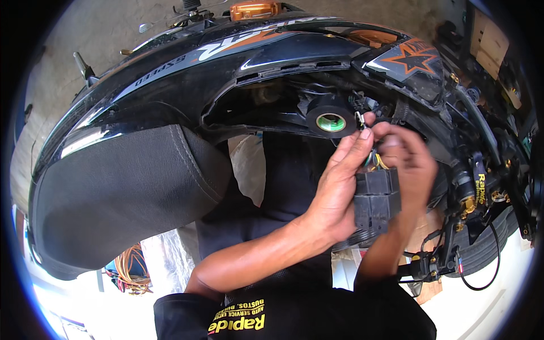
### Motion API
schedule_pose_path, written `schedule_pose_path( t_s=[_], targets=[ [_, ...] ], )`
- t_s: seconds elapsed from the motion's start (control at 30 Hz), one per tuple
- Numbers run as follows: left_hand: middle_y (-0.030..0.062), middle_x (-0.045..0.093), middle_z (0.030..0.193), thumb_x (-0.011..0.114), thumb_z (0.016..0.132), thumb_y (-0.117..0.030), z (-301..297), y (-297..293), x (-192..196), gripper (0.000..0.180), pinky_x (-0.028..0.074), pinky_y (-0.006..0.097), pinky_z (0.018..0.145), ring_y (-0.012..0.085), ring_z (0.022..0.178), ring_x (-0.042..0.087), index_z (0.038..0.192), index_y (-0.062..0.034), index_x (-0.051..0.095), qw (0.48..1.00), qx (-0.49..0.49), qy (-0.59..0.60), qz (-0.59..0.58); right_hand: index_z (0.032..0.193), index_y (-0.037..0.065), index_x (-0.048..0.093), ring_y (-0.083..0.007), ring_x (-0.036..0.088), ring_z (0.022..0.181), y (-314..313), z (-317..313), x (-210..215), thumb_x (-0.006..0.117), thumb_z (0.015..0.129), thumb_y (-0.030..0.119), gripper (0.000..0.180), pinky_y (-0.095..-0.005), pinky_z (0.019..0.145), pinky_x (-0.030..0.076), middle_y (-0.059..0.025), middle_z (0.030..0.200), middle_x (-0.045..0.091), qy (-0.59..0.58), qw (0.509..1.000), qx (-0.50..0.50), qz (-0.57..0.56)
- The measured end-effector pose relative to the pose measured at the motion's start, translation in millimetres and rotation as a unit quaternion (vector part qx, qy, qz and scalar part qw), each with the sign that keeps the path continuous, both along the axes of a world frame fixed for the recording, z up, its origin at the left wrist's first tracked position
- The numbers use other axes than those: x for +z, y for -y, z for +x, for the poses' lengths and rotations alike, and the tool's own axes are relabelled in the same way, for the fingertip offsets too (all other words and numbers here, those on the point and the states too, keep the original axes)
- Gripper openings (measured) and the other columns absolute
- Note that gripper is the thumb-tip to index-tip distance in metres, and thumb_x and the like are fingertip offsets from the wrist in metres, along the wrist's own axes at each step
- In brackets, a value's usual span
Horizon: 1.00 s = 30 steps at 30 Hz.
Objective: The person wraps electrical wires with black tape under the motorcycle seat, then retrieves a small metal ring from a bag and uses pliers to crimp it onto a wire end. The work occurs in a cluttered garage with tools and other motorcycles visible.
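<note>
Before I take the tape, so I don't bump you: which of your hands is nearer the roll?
The left hand, close beside the black tape roll; the right hand is farther off, beyond the coloured wires.

Seat (pixel 130 198) left of the hands (pixel 340 177), tape roll (pixel 331 102) just beyond, wired block (pixel 376 199) between them, tyre (pixel 488 252) far right

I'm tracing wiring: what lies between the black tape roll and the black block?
In the head view, the left hand and coloured wires lie between roll and block.

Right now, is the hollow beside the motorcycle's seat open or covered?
The hollow is open: wiring shows inside, with no cover across it.
</note>
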State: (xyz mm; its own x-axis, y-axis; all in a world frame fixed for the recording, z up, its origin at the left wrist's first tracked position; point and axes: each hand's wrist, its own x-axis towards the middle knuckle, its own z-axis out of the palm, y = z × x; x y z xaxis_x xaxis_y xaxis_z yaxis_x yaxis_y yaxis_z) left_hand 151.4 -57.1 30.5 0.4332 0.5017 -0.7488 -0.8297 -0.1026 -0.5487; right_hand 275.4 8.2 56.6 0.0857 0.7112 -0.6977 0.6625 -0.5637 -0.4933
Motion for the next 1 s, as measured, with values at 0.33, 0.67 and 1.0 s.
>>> schedule_pose_path(
  t_s=[0.33, 0.67, 1.0],
  targets=[
    [0.006, 0.077, 0.109, 0.068, 0.113, -0.017, 7.3, 31.2, -37.8, 0.024, 0.058, 0.03, 0.088, 0.0124, 0.092, 0.072, 0.127, 0.0018, 0.071, 0.95, -0.21, -0.217, 0.08, 0.123, -0.001, 0.074, -0.0113, 0.071, 0.091, -58.0, -63.7, -38.6, 0.087, 0.085, 0.01, 0.041, -0.0306, 0.078, 0.053, -0.0038, 0.105, 0.074, 0.01, 0.857, 0.506, 0.094],
    [0.0016, 0.074, 0.097, 0.066, 0.113, -0.026, -43.1, 30.0, -46.2, 0.028, 0.057, 0.027, 0.081, 0.0131, 0.085, 0.071, 0.122, -0.0007, 0.075, 0.957, -0.254, -0.109, 0.083, 0.133, 0.003, 0.072, -0.0059, 0.067, 0.088, -0.4, -9.5, -2.4, 0.076, 0.101, 0.0, 0.032, -0.0206, 0.071, 0.05, -0.0055, 0.115, 0.076, 0.012, 0.997, 0.066, 0.036],
    [0.001, 0.071, 0.095, 0.064, 0.116, -0.031, -24.4, 40.2, -66.6, 0.032, 0.053, 0.027, 0.089, 0.0103, 0.09, 0.066, 0.12, -0.0015, 0.075, 0.894, -0.335, -0.239, 0.179, 0.131, 0.01, 0.08, -0.0126, 0.071, 0.096, -3.3, -17.6, 1.6, 0.073, 0.096, -0.005, 0.039, -0.0259, 0.078, 0.054, -0.005, 0.122, 0.077, 0.062, 0.971, 0.185, 0.138]
  ],
)
